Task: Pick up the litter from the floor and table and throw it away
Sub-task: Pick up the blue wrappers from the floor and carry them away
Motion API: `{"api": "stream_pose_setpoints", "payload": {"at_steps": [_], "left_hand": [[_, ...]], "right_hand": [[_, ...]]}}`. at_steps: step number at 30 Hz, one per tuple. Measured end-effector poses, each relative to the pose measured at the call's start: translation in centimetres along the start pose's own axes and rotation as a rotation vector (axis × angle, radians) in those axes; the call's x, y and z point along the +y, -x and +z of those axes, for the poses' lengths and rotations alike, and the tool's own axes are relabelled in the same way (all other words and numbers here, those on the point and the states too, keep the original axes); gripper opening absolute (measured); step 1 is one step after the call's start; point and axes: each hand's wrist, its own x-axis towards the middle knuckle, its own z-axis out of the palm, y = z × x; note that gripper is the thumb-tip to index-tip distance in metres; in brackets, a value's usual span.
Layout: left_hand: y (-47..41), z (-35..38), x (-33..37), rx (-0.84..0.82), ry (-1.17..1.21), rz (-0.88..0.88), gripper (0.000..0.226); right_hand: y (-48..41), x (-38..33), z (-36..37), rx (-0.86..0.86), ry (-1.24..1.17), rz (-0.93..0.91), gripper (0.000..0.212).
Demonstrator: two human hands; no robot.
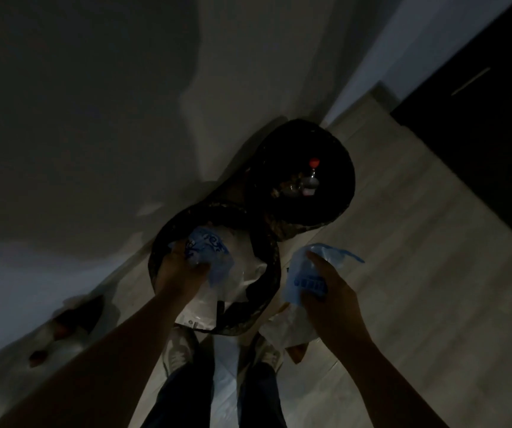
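The pale wood-plank floor (418, 273) carried a round dark bag-lined bin (267, 293) touching a second round dark bin (348, 193) along the grey wall (94, 118), with grey shoes (177, 350) just beside the first.

A dim home room: plank floor (418, 273), plain wall (94, 103), bagged waste bins (349, 177).

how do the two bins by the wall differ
The near bin is stuffed with white plastic; the far bin shows a red-capped bottle down inside. The left hand holds blue-printed plastic over the near bin; nothing hangs over the far bin. Both are round and dark.
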Motion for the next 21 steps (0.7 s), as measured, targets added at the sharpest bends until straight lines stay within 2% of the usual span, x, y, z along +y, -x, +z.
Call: {"api": "stream_pose_setpoints", "payload": {"at_steps": [3, 8, 11, 13, 19, 21], "left_hand": [[-2.0, 1.5, -1.1, -0.011, 0.021, 0.027, 0.067], [-3.8, 2.3, -2.3, -0.066, -0.078, -0.012, 0.101], [-4.0, 2.0, -2.5, -0.087, -0.103, -0.029, 0.104], [-4.0, 1.5, -2.5, -0.11, -0.111, 0.001, 0.093], [-2.4, -0.9, -3.4, -0.087, -0.205, 0.055, 0.024], [-1.7, -2.0, -4.1, -0.101, -0.234, 0.11, 0.014]], "right_hand": [[-1.2, 1.3, 1.4, 0.0, 0.022, -0.007, 0.065], [-2.4, 2.1, 3.2, -0.036, 0.035, -0.001, 0.063], [-2.8, 1.6, 4.1, -0.043, 0.044, -0.014, 0.063], [-3.1, 1.1, 4.7, -0.056, 0.036, -0.018, 0.063], [-4.9, -1.1, 8.3, -0.207, 0.109, -0.093, 0.063], [-6.3, -1.9, 10.1, -0.29, 0.089, -0.078, 0.067]]}}
